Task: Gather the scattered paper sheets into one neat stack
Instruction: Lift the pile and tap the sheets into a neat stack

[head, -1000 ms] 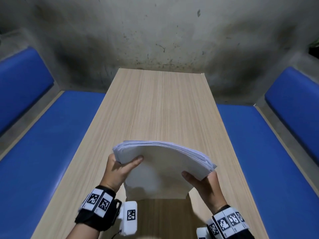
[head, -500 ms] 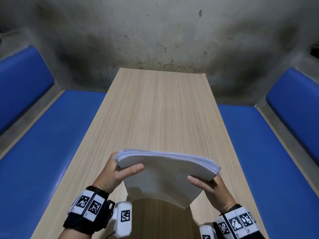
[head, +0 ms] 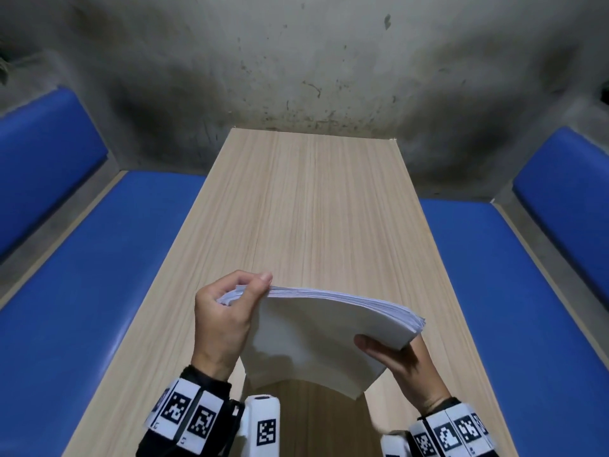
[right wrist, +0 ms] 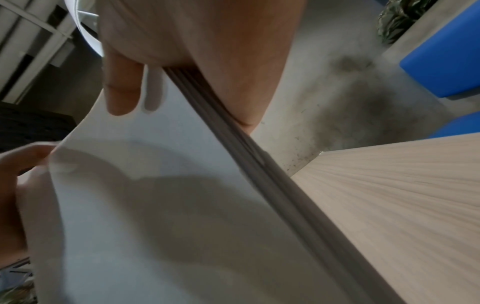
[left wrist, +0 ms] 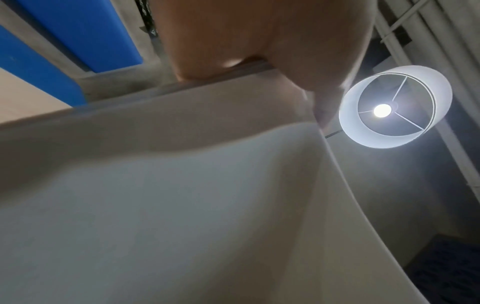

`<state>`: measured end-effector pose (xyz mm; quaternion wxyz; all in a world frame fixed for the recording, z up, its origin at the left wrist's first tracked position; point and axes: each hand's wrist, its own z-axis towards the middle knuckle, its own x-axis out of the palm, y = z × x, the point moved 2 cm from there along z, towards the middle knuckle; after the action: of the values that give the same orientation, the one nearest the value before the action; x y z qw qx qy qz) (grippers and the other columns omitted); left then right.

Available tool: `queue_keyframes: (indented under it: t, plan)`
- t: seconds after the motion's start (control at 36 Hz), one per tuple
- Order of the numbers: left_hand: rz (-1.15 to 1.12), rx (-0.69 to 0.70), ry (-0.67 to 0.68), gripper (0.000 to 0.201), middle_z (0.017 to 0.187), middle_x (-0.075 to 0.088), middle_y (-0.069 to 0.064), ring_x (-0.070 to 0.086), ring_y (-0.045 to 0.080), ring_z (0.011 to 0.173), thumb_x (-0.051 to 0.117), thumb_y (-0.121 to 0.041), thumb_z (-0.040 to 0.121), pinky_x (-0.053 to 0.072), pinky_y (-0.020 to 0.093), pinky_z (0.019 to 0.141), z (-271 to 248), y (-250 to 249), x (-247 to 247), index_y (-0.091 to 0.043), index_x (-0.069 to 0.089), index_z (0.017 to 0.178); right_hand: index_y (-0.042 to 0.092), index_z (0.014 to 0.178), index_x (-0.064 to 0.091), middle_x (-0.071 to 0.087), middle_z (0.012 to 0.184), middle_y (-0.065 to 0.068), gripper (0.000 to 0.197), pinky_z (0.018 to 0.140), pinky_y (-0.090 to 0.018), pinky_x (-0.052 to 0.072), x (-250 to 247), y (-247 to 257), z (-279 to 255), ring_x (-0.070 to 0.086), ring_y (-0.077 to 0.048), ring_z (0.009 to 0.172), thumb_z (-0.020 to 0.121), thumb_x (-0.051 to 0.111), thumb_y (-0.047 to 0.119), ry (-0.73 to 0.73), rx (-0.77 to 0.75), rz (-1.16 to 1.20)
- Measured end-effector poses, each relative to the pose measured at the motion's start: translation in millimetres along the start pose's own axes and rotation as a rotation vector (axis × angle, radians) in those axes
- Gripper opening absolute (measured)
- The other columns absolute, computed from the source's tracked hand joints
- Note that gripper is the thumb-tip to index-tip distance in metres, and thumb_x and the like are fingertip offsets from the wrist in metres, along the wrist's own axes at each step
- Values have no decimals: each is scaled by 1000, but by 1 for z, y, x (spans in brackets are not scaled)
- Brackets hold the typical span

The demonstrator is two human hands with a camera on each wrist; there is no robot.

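Head view: paper stack (head: pixel 329 331), white sheets gathered into one bundle, held up in the air over the near end of the wooden table (head: pixel 313 209), not touching it. Stack sits near-upright, broad face toward the person, top edge running left to right w/ sheet edges fanned slightly at the right corner. Lower edge sags and bows toward the person.

Left hand (head: pixel 224 318) grips the stack's top-left corner: thumb on the near face, fingers curled over the top edge and round the far side. Right hand (head: pixel 405 364) holds the right edge lower down, thumb laid across the near face, fingers behind the sheets, so mostly hidden here.

Left wrist view: thumb and fingers pinch the stack's (left wrist: pixel 182 185) edge at top; paper fills most of the frame, blurred. Round lamp shade (left wrist: pixel 394 107) w/ lit bulb to the right.

Right wrist view: right hand (right wrist: pixel 197 51) clamps the stack's (right wrist: pixel 145 205) edge, thumb on the lit face, palm and fingers on the other side; layered sheet edges show as a grey band. Left hand's fingers (right wrist: pixel 15 185) visible at the far left edge of the paper.

Both wrists wear black bands w/ square black-and-white markers (head: pixel 188 420). Blue padded benches (head: pixel 82 275) flank the table left and right; stained grey wall (head: pixel 313 61) at the far end.
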<state>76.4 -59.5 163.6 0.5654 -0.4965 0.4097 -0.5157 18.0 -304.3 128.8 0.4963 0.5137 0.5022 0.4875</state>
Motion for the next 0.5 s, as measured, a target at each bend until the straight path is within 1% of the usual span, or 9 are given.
queue_keyframes:
  t: [0.08, 0.14, 0.19, 0.22, 0.28, 0.31, 0.39, 0.42, 0.5]
  plan:
    - [-35, -27, -40, 25, 65, 70, 10, 64, 18, 65, 52, -22, 79, 48, 29, 65, -1, 0, 2, -8, 71, 70, 34, 98, 74, 75, 99, 1, 34, 75, -22, 55, 1, 4, -1, 69, -11, 92, 70, 72, 14, -11, -23, 5]
    - [-93, -29, -29, 29, 70, 72, 13, 66, 20, 70, 41, -17, 84, 52, 25, 66, 0, 0, 0, -10, 70, 83, 33, 96, 74, 75, 98, 4, 31, 74, -21, 55, 1, 6, 0, 69, -9, 90, 72, 73, 13, -32, -48, -4]
    - [-151, -4, 48, 30, 78, 73, 13, 68, 20, 75, 42, -30, 91, 54, 21, 67, 1, 0, -5, -11, 66, 96, 33, 100, 74, 75, 99, 1, 31, 75, -21, 55, -2, 3, 1, 69, -12, 92, 76, 73, 13, -47, -62, -5]
    - [-156, 15, 112, 40, 83, 74, 11, 69, 18, 77, 49, -48, 90, 54, 21, 66, 2, 4, -9, -12, 64, 101, 34, 101, 73, 75, 99, 1, 31, 76, -22, 55, -2, 3, 1, 69, -13, 92, 77, 72, 14, -54, -61, -5]
    - [-80, 9, 243, 74, 90, 73, 4, 70, 13, 79, 63, -76, 66, 54, 20, 63, 2, 15, -20, -12, 66, 101, 39, 99, 72, 75, 97, 4, 33, 76, -22, 55, -2, 2, 2, 69, -10, 91, 76, 68, 16, -60, -54, 1]
    - [-25, -18, 292, 77, 92, 74, 2, 70, 12, 81, 68, -77, 58, 56, 22, 64, 2, 19, -23, -12, 69, 100, 41, 99, 72, 75, 98, 5, 34, 76, -22, 56, -3, 0, 2, 69, -9, 91, 76, 67, 17, -52, -45, -2]
    - [114, -147, 353, 50, 101, 76, 4, 72, 16, 92, 84, -46, 64, 59, 40, 81, 1, 34, -23, -18, 73, 104, 40, 103, 68, 72, 105, 10, 31, 80, -25, 55, 0, -6, 6, 68, -6, 97, 76, 76, 27, -56, 9, -65]
    - [114, -187, 352, 40, 102, 76, 3, 72, 17, 93, 85, -33, 69, 60, 43, 81, 1, 36, -18, -20, 72, 104, 41, 104, 65, 71, 105, 15, 33, 80, -23, 53, 2, -9, 7, 67, -3, 97, 75, 77, 32, -75, 13, -99]
    - [83, -197, 283, 34, 101, 77, -2, 73, 17, 93, 77, -9, 77, 59, 31, 75, 5, 33, -5, -22, 69, 107, 43, 101, 59, 70, 98, 24, 31, 74, -21, 52, 9, -8, 11, 66, 3, 90, 78, 76, 31, -145, -11, -153]
